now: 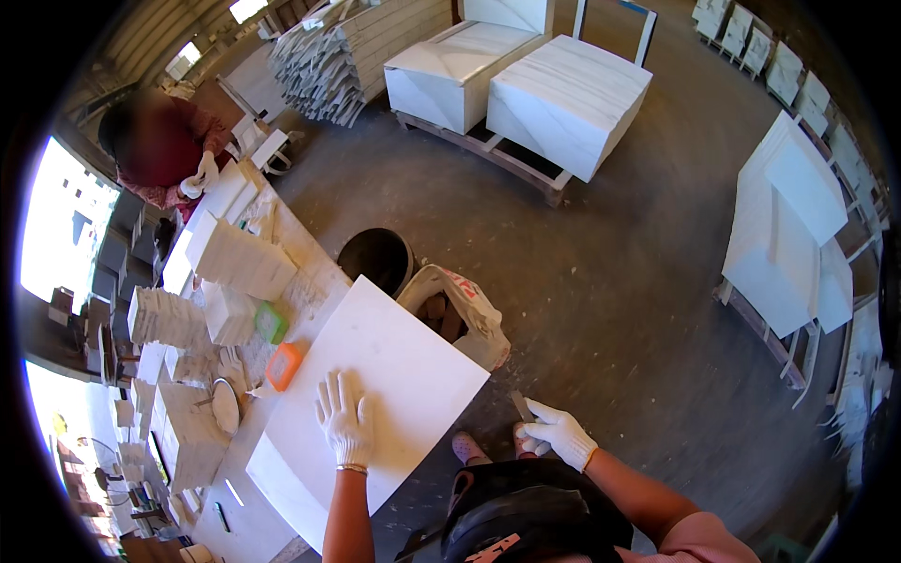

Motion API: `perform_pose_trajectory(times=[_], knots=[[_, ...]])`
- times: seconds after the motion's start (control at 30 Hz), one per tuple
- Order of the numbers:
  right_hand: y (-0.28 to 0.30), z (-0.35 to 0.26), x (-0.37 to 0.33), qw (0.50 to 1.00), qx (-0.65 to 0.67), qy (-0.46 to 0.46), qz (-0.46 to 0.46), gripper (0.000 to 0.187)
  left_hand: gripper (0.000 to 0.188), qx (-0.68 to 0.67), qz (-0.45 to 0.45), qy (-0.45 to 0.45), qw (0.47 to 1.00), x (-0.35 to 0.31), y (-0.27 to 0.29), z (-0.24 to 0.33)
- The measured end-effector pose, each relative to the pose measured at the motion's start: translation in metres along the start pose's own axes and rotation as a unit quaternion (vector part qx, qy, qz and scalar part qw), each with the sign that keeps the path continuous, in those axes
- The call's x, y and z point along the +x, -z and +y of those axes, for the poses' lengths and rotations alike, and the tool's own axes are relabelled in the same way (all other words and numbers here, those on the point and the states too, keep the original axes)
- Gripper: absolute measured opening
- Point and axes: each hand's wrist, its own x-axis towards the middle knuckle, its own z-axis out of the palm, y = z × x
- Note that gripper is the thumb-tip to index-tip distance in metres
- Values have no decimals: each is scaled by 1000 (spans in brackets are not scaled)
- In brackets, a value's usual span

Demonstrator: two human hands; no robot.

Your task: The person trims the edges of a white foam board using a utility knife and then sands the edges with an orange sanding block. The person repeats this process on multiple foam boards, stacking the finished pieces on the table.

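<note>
1. Fingers [333, 390] of the left hand [347, 427] are lying apart, flat on the white slab [404, 371], which is overhanging the worktop [314, 272].
2. Right hand [561, 435] fingers are gripping a grey bar [521, 405], right of the slab.
3. An orange box [282, 366] is sitting just left of the slab; a black bucket [405, 255] and a sack [483, 324] are standing beyond.

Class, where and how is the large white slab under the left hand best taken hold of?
The white slab is probably best gripped by its right edge, coming from the right, pinched between top and underside. It lies flat, and that edge appears to jut past the worktable. The right hand, holding a small flat piece, would need freeing.
</note>
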Motion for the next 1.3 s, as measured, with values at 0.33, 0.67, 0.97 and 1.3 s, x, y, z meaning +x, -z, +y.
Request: perform_pose_trajectory(times=[0.33, 0.67, 0.97, 1.3], knots=[[-32, 19, -12, 989, 48, -44, -134, 23, 67, 16, 3, -1, 1000, -3, -4, -5], [-74, 19, -19, 991, -2, -16, -131, 29, 67, -21, 13, -8, 1000, -4, -3, -8], [-147, -11, -43, 996, 16, 50, -71, 49, 50, -360, 32, -104, 927, -78, 27, 15], [-241, -13, -38, 976, -119, 153, -98, 72, 53, -745, -366, 103, 548, -105, 73, -10]])
